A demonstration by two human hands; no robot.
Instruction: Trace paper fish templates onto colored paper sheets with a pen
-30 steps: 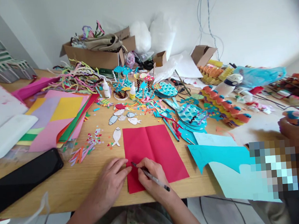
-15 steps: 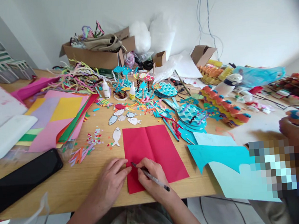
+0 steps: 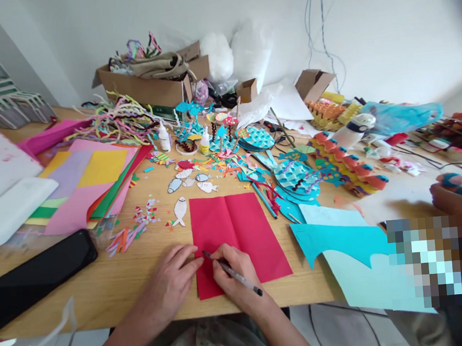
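At the table [image 3: 116, 296], almost nothing shifts over the past second. We find the right hand [image 3: 240, 287] and its pen [image 3: 241, 277] where they were; the clear change is at far right, where a co-worker's hand [image 3: 455, 200] has turned a blue-and-pink piece [image 3: 451, 179]. For the work on the red sheet [image 3: 250, 235], we judge that stillness to mean fine, slow pen work or a pause; we can make out no ink line.

The sheet lies creased on the table, directly before the person. We see the right hand's fingers closed around the pen, its tip at the sheet near the left edge. The left hand [image 3: 173, 279] lies loosely spread, grasping nothing, its fingertips at that same edge.

Our count: one pen, one red sheet, as far as its layers show, and seven cut fish [image 3: 180, 211], six grouped beyond the sheet and one just beside its far left corner. Farther back stand two glue bottles [image 3: 165, 138] and three cardboard boxes [image 3: 148, 86].
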